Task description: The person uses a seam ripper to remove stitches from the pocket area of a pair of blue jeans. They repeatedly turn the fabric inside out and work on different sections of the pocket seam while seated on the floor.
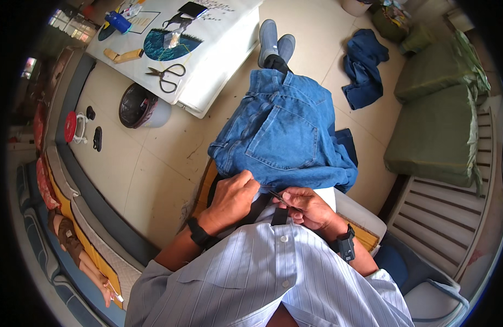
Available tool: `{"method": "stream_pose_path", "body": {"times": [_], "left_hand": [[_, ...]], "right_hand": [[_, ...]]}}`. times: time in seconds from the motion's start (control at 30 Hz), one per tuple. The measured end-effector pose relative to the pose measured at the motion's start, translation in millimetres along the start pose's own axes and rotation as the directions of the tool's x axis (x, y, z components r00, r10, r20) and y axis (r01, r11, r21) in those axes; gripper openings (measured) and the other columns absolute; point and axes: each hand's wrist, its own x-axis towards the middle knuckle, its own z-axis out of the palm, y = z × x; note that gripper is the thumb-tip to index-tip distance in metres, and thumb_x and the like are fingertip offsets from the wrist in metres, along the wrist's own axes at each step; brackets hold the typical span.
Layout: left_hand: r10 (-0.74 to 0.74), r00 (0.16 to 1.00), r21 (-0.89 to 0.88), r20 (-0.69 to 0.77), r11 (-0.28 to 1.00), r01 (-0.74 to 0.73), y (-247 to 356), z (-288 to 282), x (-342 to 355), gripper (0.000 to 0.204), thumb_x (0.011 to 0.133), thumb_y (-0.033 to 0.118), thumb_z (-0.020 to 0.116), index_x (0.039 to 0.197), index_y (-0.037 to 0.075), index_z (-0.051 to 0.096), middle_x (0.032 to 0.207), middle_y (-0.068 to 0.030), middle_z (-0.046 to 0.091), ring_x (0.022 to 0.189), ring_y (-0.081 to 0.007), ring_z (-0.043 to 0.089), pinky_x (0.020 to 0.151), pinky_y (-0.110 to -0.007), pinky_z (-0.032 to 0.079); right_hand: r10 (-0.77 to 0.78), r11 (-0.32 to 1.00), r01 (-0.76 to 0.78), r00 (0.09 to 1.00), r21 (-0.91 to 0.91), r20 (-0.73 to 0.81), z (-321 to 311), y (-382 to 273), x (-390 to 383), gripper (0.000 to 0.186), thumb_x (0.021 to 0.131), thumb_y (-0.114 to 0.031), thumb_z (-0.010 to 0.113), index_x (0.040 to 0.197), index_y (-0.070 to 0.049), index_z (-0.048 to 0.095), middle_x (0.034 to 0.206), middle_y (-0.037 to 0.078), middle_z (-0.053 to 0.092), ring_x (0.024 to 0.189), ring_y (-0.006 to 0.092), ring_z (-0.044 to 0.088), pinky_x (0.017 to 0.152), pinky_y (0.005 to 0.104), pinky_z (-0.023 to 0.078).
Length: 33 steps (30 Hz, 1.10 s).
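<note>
A pair of blue jeans [282, 133] lies across my lap, with a large back pocket facing up. My left hand [233, 197] is closed, its fingers pinching at the near edge of the denim. Just to the right, my right hand [307, 207] grips a small, slim dark tool [277, 197], which looks like thread snips. Its tip points up and left toward that same edge, close to my left fingertips. A short reddish line, perhaps thread, shows between the hands. What exactly the left fingers pinch is hidden.
A white patterned table [218, 41] at upper left holds black-handled scissors [167, 77]. Under its edge stands a lined bin [153, 111]. More jeans [365, 68] lie on the floor. Green bundles [434, 128] rest on a slatted bench [445, 210]. A person's legs [90, 264] rest on the left sofa.
</note>
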Motion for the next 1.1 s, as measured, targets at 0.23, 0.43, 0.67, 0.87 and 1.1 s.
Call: {"method": "stream_pose_path", "body": {"times": [0.23,0.43,0.67,0.87,1.1], "left_hand": [[-0.045,0.998,-0.102,-0.033,0.994,0.041,2,-1,-2,0.011,0.087,-0.002,0.064,0.09,0.003,0.056,0.089,-0.0152,0.062,0.072,-0.0362,0.067,0.063,-0.046,0.054],[-0.131,0.991,-0.289,-0.031,0.95,0.117,3,2,-4,0.013,0.089,-0.004,0.062,0.1,0.002,0.061,0.092,-0.0155,0.068,0.079,-0.0357,0.072,0.068,-0.044,0.057],[-0.349,0.937,-0.5,0.03,0.806,0.316,6,7,-10,0.019,0.091,-0.004,0.064,0.11,0.0,0.066,0.097,-0.0161,0.074,0.087,-0.0269,0.076,0.078,-0.036,0.059],[-0.443,0.888,-0.669,0.125,0.623,0.406,2,15,-14,0.016,0.093,-0.003,0.066,0.109,0.0,0.066,0.094,-0.0114,0.074,0.086,-0.0171,0.073,0.078,-0.031,0.057],[-0.445,0.886,-0.706,0.132,0.586,0.399,1,17,-14,0.014,0.092,-0.003,0.066,0.106,-0.001,0.065,0.091,-0.0094,0.073,0.085,-0.0142,0.071,0.077,-0.03,0.056]], "right_hand": [[0.001,1.0,-0.001,1.0,-0.022,-0.012,2,1,2,0.035,0.107,-0.032,0.067,0.117,0.002,0.072,0.093,0.002,0.066,0.056,0.0051,0.049,0.046,0.0205,0.036],[0.022,0.999,-0.024,0.999,-0.043,-0.039,9,-1,6,0.036,0.106,-0.032,0.068,0.117,0.002,0.071,0.097,0.004,0.068,0.054,0.0043,0.049,0.045,0.0187,0.035],[0.037,0.999,-0.037,0.999,-0.016,-0.01,6,1,12,0.033,0.107,-0.03,0.067,0.119,0.001,0.071,0.098,0.004,0.071,0.053,0.0021,0.049,0.043,0.016,0.034],[0.035,0.999,-0.035,0.999,-0.003,-0.027,7,5,16,0.032,0.108,-0.029,0.066,0.121,0.0,0.071,0.095,0.001,0.07,0.052,0.0005,0.05,0.042,0.0147,0.035],[0.028,0.998,-0.026,0.999,0.049,-0.026,8,5,16,0.031,0.107,-0.028,0.068,0.12,0.0,0.071,0.093,0.0,0.069,0.052,-0.0006,0.048,0.042,0.0139,0.032]]}}
